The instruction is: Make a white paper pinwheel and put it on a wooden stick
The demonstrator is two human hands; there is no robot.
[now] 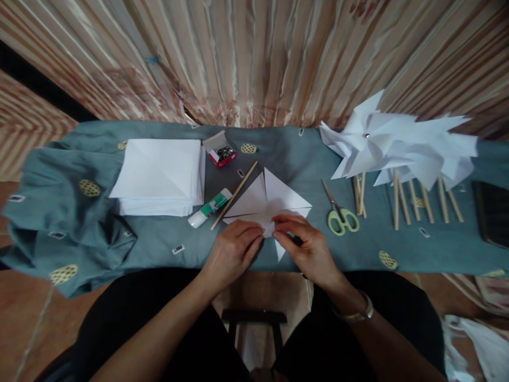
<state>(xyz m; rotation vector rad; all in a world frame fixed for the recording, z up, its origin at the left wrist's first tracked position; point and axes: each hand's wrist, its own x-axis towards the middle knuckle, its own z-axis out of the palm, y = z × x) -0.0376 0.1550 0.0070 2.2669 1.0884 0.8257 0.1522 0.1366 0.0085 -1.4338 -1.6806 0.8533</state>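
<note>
Both hands meet over the near part of the cut paper (280, 192), which lies mid-bench in front of the person: the left hand (234, 248) has its fingers drawn together, tips pinching the paper, and the right hand (305, 245) is half curled, a bit of paper between thumb and forefinger. The fingers cover much of the near edge, so the exact fold there is hard to make out; one point pokes out below the right hand. A bracelet rings the right wrist. Just left of the paper lie a stick (238, 188) and a glue tube (210, 208), its label unreadable. Behind them an open box (222, 153) holds small shiny pieces, too blurred to tell apart. Scissors (336, 212) rest to the right. Farther left is a stack (159, 167) of sheets; farther right, pinwheels (358, 151) overlap so much that their number is unclear, their blades hiding the upper sticks. A dark object (492, 211) is cut off at the right edge of the view.
</note>
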